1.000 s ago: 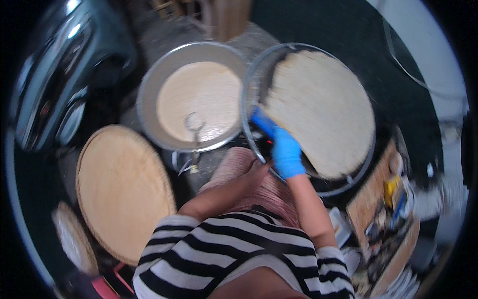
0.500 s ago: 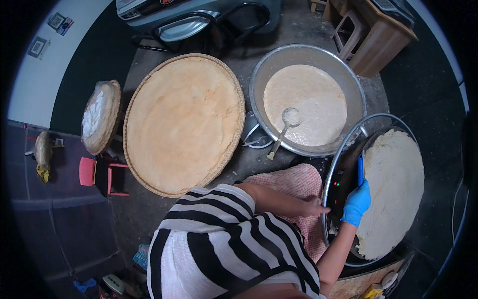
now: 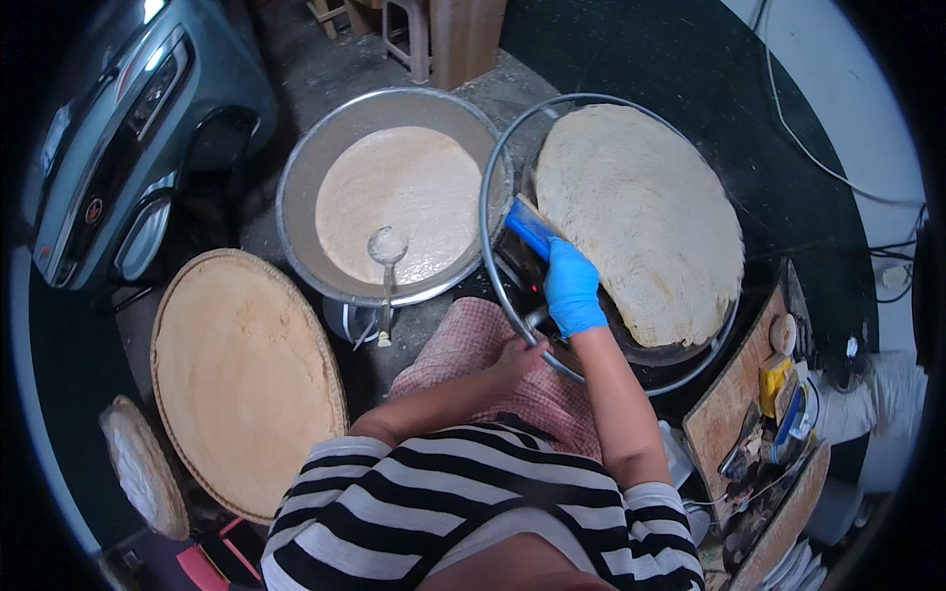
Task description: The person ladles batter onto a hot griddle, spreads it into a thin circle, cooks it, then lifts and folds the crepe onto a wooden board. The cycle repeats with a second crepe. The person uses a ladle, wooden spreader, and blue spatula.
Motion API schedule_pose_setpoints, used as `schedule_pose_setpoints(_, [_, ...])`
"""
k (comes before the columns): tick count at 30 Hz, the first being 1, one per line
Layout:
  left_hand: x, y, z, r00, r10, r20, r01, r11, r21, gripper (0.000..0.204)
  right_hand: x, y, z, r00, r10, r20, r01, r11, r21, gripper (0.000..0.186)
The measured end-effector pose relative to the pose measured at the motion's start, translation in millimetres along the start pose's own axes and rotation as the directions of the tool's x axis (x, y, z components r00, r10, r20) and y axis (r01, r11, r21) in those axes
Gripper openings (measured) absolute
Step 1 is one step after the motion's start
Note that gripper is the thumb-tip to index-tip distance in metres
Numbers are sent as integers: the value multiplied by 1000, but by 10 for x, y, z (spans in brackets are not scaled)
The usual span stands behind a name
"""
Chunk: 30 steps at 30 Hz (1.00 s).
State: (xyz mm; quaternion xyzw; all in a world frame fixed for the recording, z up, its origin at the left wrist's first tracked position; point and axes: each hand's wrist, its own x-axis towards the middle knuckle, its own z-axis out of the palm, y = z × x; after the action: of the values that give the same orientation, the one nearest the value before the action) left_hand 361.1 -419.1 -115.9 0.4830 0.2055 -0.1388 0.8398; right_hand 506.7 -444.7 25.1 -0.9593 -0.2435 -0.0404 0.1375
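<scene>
On the right, a round dark griddle [image 3: 670, 351] carries a wide layer of pale batter [image 3: 645, 217] with streaked, uneven edges. My right hand [image 3: 574, 288], in a blue glove, grips a blue scraper [image 3: 532, 227] at the batter's left edge. A metal ring [image 3: 487, 212] runs around the griddle. My bare left hand [image 3: 520, 361] is closed on its near left part; the fingertips are partly hidden. Left of the griddle stands a big metal basin [image 3: 294, 222] of thin batter [image 3: 394, 192], with a ladle [image 3: 387, 258] resting in it, its handle over the near rim.
A large round woven tray [image 3: 163, 394] lies at left, with a smaller wrapped round bundle [image 3: 146, 468] beside it. A vehicle [image 3: 148, 128] stands at far left. A wooden board [image 3: 734, 409] with tools lies at right, near a white cable [image 3: 798, 143] on the wall side.
My view has turned right, so the griddle sits nearer the middle. The scraper has gone from upright along the batter's edge to a slant, still in my right hand.
</scene>
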Motion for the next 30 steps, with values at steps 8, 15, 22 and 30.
schedule_pose_setpoints(8, [686, 859, -713, 953, 81, -293, -102, 993, -56, 29, 171, 54, 19, 999, 35, 9, -35, 999, -30, 18])
schedule_pose_setpoints(15, [138, 323, -163, 984, -4, -177, 67, 935, 349, 29, 294, 121, 61, 998, 9, -59, -14, 996, -87, 13])
schedule_pose_setpoints(22, [206, 329, -231, 991, -102, -91, 96, 993, -73, 27, 436, 168, 122, 999, 42, 17, -40, 991, -124, 13])
schedule_pose_setpoints(30, [380, 682, -485, 971, -56, -231, 110, 967, 229, 27, 574, 197, 169, 999, 37, -40, -42, 991, -124, 11])
